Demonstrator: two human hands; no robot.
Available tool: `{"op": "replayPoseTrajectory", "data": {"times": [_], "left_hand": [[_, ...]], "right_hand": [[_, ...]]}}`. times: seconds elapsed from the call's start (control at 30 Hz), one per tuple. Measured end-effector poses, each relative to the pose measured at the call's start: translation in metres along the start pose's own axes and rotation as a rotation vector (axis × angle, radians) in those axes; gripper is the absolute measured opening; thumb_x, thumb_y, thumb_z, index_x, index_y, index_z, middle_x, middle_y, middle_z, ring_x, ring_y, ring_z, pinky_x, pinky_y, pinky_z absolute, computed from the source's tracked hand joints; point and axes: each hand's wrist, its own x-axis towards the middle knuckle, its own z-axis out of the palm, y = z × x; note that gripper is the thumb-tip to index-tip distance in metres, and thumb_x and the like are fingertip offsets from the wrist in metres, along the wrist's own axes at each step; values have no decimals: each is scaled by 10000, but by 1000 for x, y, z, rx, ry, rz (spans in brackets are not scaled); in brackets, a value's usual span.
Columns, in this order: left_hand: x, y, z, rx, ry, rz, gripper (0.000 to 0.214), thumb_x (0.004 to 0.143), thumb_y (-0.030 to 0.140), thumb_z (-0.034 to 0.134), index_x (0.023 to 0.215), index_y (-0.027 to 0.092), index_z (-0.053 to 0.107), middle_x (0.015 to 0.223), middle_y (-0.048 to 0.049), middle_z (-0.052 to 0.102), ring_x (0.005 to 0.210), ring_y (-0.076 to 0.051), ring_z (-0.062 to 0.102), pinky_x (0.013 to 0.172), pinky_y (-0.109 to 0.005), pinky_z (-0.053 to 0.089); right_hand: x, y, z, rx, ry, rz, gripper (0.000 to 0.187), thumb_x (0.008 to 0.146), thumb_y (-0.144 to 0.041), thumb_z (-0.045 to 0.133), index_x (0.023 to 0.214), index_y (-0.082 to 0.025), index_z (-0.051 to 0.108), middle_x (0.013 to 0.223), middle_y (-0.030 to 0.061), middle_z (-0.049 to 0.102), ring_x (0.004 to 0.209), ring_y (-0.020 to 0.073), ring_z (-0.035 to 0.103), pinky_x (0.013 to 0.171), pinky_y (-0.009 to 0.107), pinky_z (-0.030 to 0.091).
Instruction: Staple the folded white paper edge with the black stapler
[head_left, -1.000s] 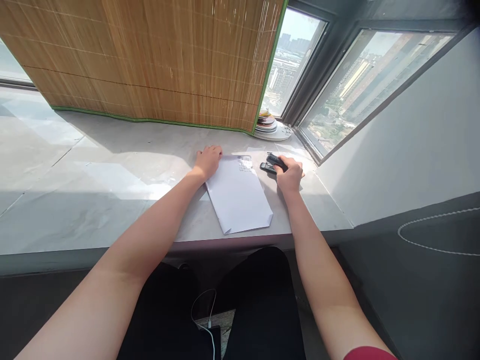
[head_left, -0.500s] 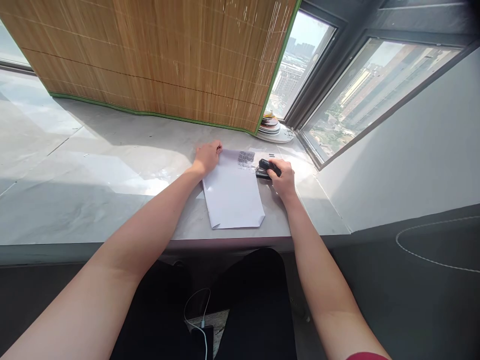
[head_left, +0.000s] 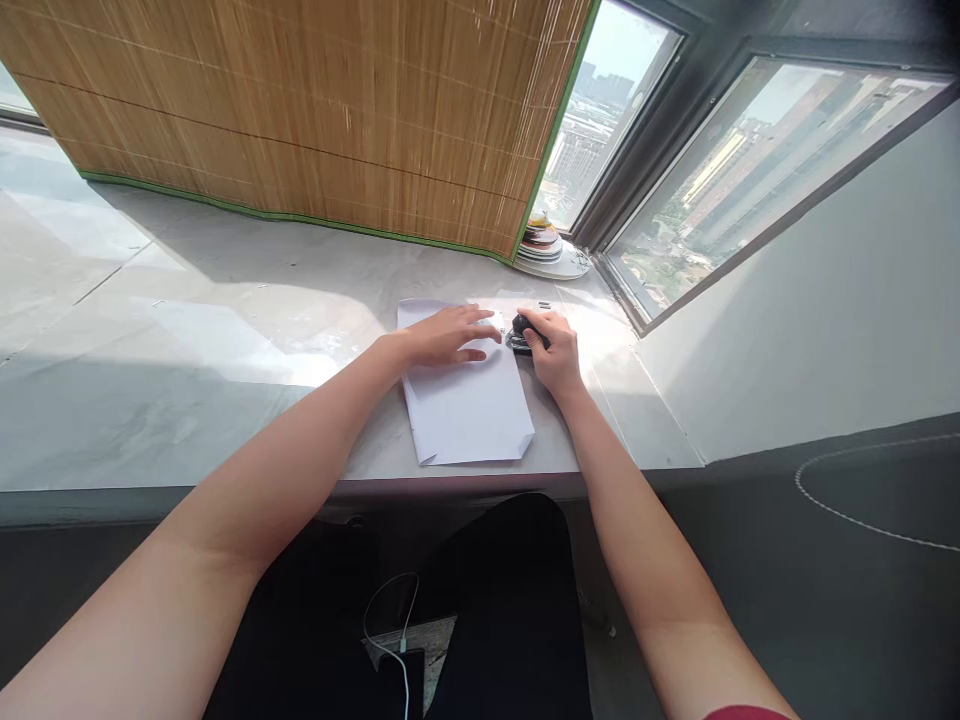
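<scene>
A white sheet of paper (head_left: 466,410) lies on the pale stone window ledge (head_left: 225,340), its near corners folded in. My left hand (head_left: 450,338) rests flat on the paper's far part, fingers stretched out toward the right. My right hand (head_left: 553,350) is closed over a black stapler (head_left: 519,334) that sits at the paper's far right edge, touching the sheet. My left fingertips end just beside the stapler.
A bamboo blind (head_left: 315,110) hangs behind the ledge. A stack of small plates (head_left: 546,250) sits in the window corner at the back right. A white wall (head_left: 810,300) bounds the ledge on the right. A phone with a white cable (head_left: 397,640) lies below on my lap.
My left hand slid from the paper's far left corner across to its far right part and flattened out. My right hand moved the stapler left onto the paper's edge.
</scene>
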Motion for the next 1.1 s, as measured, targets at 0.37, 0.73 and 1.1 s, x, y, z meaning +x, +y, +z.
{"op": "replayPoseTrajectory", "data": {"times": [0.37,0.73,1.1], "left_hand": [[-2,11,-4,-6,-266,-73,533,1111,567,425,1639,514,479,1840,57,208,1706,-364,134,1332,-686,87],[-2,15,-7,30,-297,-89,543,1121,555,397,1659,506,445,1848,51,169,1713,-344,114,1330,-689,77],[-2,12,-5,19,-276,-77,545,1109,581,412,1646,506,471,1842,42,208,1702,-363,150,1324,-690,104]], "right_hand": [[-2,-11,5,-113,-11,34,403,1052,-260,481,1333,-328,763,1117,100,714,1133,323,611,1051,576,450],[0,-17,8,-213,-54,17,409,1043,-267,472,1340,-334,745,1134,103,693,1120,324,586,1003,561,436],[-1,-26,7,-360,-101,-5,411,1044,-248,467,1349,-335,729,1131,96,682,1103,315,552,991,502,387]]}}
